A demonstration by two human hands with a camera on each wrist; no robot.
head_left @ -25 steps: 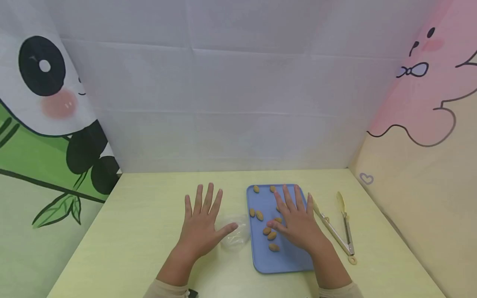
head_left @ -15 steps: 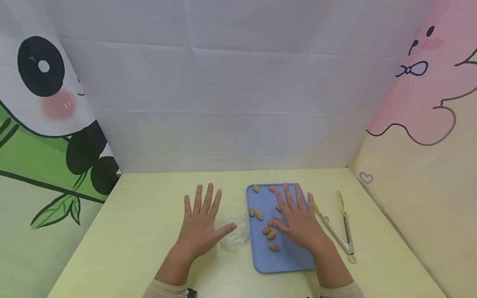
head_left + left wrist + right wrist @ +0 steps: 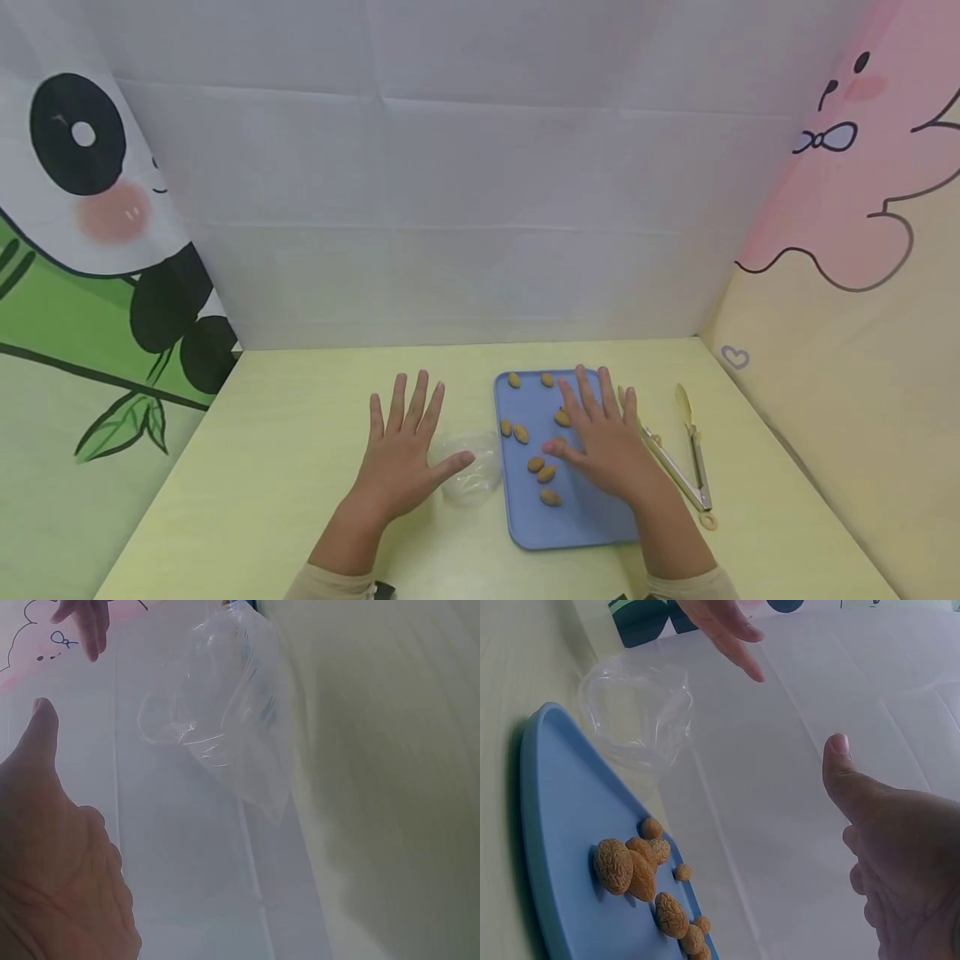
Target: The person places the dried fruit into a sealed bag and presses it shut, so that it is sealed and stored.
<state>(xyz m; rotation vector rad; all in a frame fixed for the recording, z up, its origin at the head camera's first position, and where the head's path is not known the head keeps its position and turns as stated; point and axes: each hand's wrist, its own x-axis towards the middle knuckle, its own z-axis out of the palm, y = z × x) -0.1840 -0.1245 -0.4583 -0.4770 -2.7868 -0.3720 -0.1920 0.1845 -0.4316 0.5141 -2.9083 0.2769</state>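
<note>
Fingers spread, my left hand is held above the table just left of a clear plastic bag. My right hand, also spread, hovers over the right part of a blue tray. Neither hand holds anything. On the tray lie several brown, wrinkled, almond-shaped nuts; the right hand may hide others. The right wrist view shows the nuts lying well below that hand. In the left wrist view the bag stands puffed up on the table, apart from the left hand.
A pair of tongs with yellowish tips lies spread to the right of the tray, one arm partly behind the right hand. A pale cloth wall stands along the table's back edge, with printed side panels left and right.
My right hand has shifted slightly to the right, so more of one nut beside its fingers shows. The left hand stays nearly in place. The bag, tray and tongs lie as before.
</note>
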